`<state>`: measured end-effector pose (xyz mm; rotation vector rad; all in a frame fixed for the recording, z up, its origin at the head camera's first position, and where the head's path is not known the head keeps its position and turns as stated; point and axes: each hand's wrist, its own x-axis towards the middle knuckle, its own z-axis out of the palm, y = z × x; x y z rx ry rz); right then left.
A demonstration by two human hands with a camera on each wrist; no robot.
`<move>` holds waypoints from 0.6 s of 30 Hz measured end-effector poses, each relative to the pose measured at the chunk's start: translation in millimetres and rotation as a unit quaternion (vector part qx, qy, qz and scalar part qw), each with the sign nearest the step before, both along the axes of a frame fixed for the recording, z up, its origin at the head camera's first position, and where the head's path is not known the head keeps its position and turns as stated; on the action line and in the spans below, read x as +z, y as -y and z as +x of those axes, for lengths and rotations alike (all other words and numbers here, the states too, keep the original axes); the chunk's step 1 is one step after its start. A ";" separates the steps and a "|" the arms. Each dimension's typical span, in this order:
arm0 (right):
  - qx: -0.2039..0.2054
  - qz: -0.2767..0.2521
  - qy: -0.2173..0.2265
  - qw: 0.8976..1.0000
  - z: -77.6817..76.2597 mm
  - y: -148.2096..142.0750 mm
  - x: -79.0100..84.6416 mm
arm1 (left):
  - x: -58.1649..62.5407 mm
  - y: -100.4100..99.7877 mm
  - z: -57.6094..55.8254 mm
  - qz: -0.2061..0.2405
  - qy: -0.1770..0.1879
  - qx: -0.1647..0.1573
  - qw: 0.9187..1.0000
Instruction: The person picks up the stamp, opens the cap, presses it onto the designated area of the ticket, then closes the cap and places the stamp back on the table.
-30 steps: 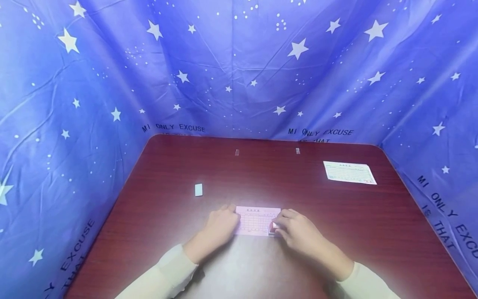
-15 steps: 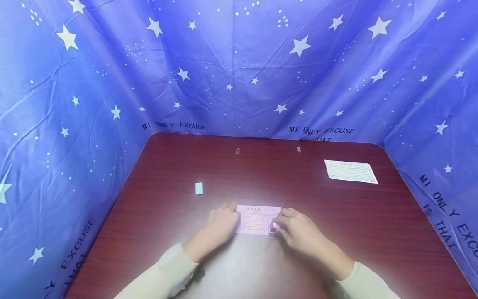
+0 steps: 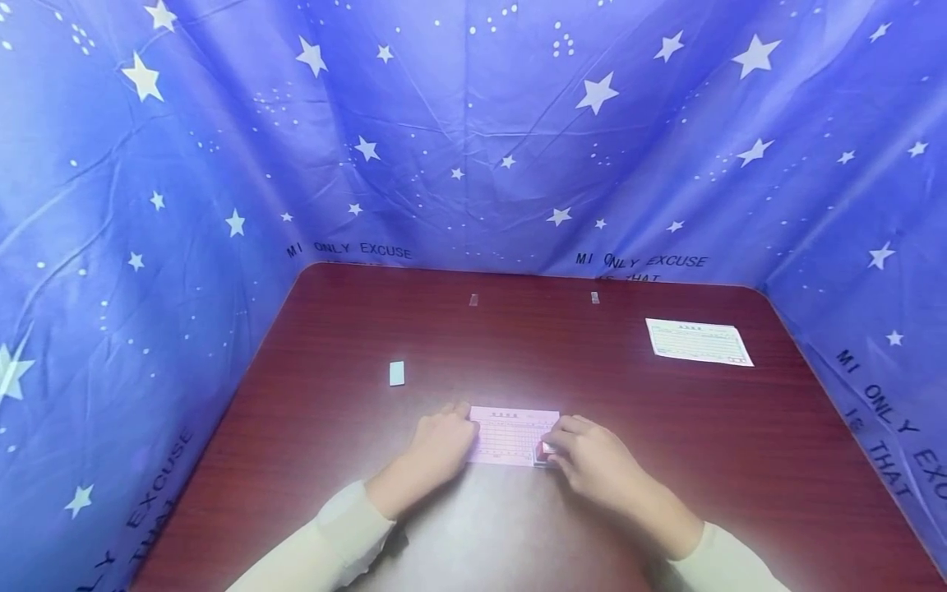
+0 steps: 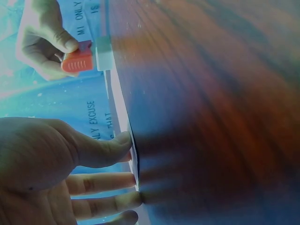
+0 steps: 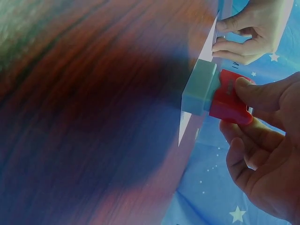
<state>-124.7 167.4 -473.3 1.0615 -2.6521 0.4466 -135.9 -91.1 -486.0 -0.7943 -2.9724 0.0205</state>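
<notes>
A pink printed form slip (image 3: pixel 506 436) lies on the table in front of the person. At its left edge is the left hand (image 3: pixel 442 444); in the left wrist view its thumb and fairly straight fingers touch the slip (image 4: pixel 122 105), apart from each other. A stamp (image 5: pixel 228 96) with a red handle and a pale green base stands on the slip's lower right part. The right hand (image 3: pixel 595 456) pinches the red handle between thumb and fingers, with the other fingers curled below. The stamp's printing face is hidden against the paper.
A small pale rectangular piece (image 3: pixel 396 373) lies left of the slip. White printed slips (image 3: pixel 699 342) lie at the far right of the dark red table (image 3: pixel 333 321). Two bits of clear tape (image 3: pixel 473 300) are near the back edge. Blue starry curtains (image 3: pixel 459 123) enclose the table.
Only the head view shifts slightly. Both hands, the stamp and the pink slip keep their places relative to each other.
</notes>
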 end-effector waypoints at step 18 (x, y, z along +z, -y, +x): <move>-0.035 0.030 0.010 0.999 -1.3 2.9 -1.8 | -0.4 -2.6 -0.6 -0.006 0.006 0.005 1.000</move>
